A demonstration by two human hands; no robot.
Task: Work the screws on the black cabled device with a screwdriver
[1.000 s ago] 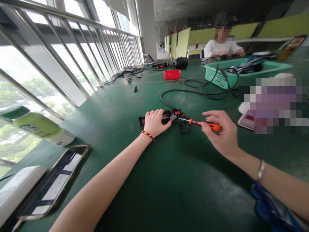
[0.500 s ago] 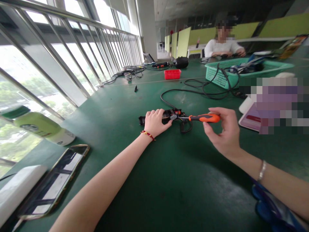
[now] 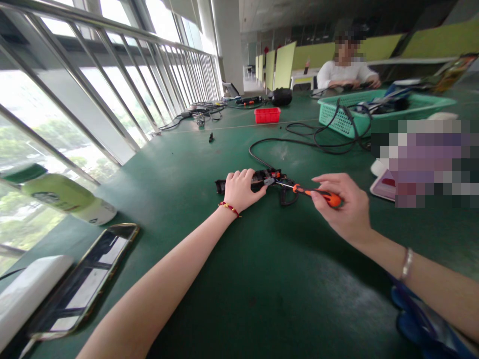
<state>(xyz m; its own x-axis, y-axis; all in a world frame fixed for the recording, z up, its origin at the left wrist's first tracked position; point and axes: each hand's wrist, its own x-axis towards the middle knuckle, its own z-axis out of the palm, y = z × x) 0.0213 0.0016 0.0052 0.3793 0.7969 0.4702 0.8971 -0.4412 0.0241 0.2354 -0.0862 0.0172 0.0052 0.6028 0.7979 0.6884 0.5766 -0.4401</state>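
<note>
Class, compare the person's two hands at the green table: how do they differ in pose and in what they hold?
The left hand lies palm-down on the black device; the right hand pinches an orange-handled screwdriver. The left wrist wears a red bracelet, the right wrist a silver bangle. Both are bare and work at the same device.

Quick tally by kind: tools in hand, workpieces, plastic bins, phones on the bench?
Tools in hand: 1, orange screwdriver in right hand.
Workpieces: 1, black device under left hand.
Plastic bins: 2, red bin, green basket.
Phones: 1, phone at left.
Total: 5.
</note>
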